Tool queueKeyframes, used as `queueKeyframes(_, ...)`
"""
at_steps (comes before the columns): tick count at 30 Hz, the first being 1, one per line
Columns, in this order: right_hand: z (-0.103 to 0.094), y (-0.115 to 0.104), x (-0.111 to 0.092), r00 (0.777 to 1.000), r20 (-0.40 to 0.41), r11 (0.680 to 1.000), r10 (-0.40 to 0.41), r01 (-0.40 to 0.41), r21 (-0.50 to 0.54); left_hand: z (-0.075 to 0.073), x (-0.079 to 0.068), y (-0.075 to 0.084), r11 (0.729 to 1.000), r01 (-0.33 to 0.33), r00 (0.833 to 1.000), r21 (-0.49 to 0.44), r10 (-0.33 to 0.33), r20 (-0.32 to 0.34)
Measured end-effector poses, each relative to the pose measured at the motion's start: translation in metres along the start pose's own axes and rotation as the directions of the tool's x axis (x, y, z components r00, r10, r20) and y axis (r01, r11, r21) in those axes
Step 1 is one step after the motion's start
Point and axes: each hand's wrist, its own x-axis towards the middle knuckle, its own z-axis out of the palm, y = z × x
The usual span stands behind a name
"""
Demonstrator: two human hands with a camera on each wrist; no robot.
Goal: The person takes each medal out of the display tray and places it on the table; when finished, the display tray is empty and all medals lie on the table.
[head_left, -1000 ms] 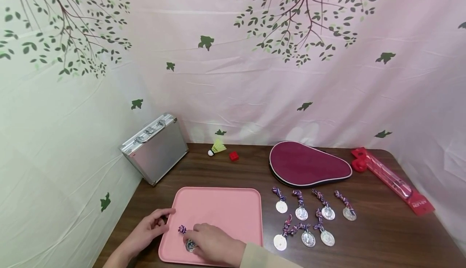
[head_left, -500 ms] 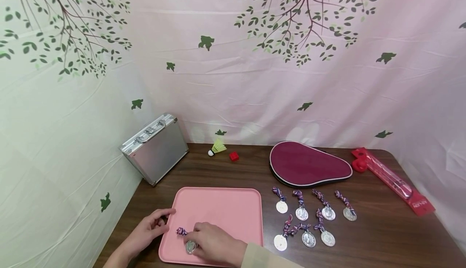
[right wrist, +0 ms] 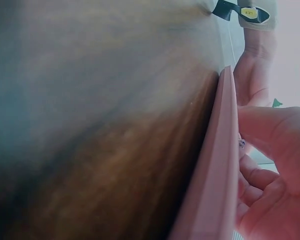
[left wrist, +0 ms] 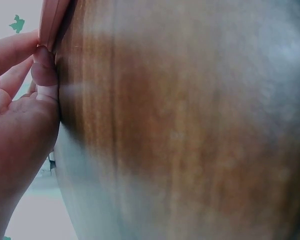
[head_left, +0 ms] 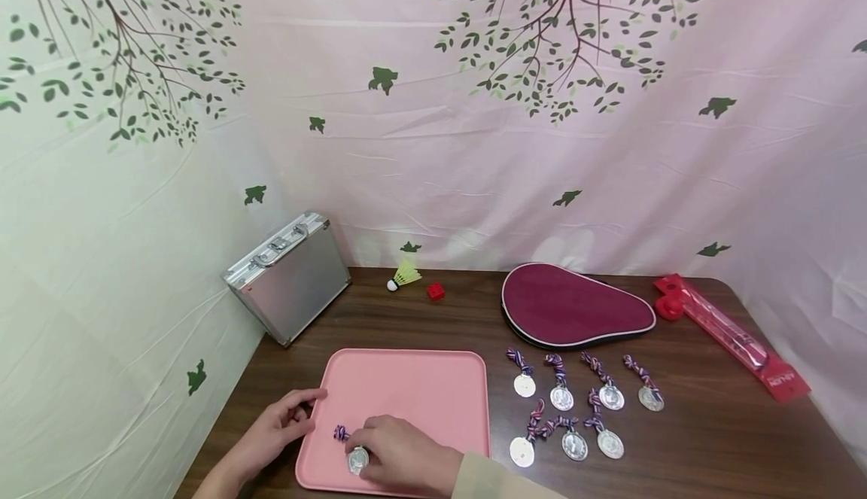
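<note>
In the head view, my right hand (head_left: pixel 405 450) holds a silver medal (head_left: pixel 358 460) by its edge over the lower left of a pink tray (head_left: pixel 420 378). The medal's knotted purple, red and white ribbon (head_left: pixel 341 433) lies to the left of the fingertips. My left hand (head_left: pixel 274 427) grips the tray's left rim with index finger and thumb, its other fingers curled. The left wrist view shows that hand (left wrist: pixel 20 110) at the tray edge (left wrist: pixel 51 22). Beyond the tray wall (right wrist: pixel 215 165) in the right wrist view is my right hand (right wrist: pixel 275 165); the medal's disc is hidden there.
Several silver medals (head_left: pixel 561 397) with knotted ribbons lie in two rows right of the tray. Behind them rests a maroon paddle case (head_left: pixel 569 305), with a red package (head_left: pixel 734 337) farther right. A silver case (head_left: pixel 291 281), shuttlecock (head_left: pixel 404 275) and red toy brick (head_left: pixel 436 291) stand at the back.
The medal in my right hand has shifted slightly and its face catches the light differently, now showing brighter. Its ribbon has moved a little. My left hand and the tray stay put.
</note>
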Motion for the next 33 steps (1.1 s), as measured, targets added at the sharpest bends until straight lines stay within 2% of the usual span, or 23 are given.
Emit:
queueKeyframes(5, 0.001, 0.002, -0.002, 1.0, 0.007, 0.999, 0.014, -0.015, 0.029, 0.0, -0.001, -0.002, 1.0, 0.001, 1.0, 0.0, -0.001, -0.002)
queueKeyframes(10, -0.007, 0.005, -0.006, 0.999, 0.026, 0.995, 0.023, -0.026, 0.094, 0.0, -0.001, -0.003, 1.0, -0.001, 1.0, -0.006, 0.001, 0.0)
queueKeyframes(18, -0.019, 0.019, -0.02, 1.0, -0.005, 0.992, 0.006, -0.005, 0.129, 0.001, 0.0, -0.002, 1.0, 0.015, 1.0, -0.011, -0.015, -0.008)
queueKeyframes(28, -0.048, 0.048, -0.063, 0.996, -0.068, 0.984, -0.058, 0.069, 0.167, 0.003, 0.0, -0.002, 1.0, -0.003, 1.0, -0.018, 0.003, -0.007)
queueKeyframes(33, -0.067, 0.061, -0.091, 0.995, -0.092, 0.984, -0.042, 0.057, 0.166, 0.002, 0.001, -0.001, 1.0, 0.002, 1.0, -0.023, -0.002, -0.007)
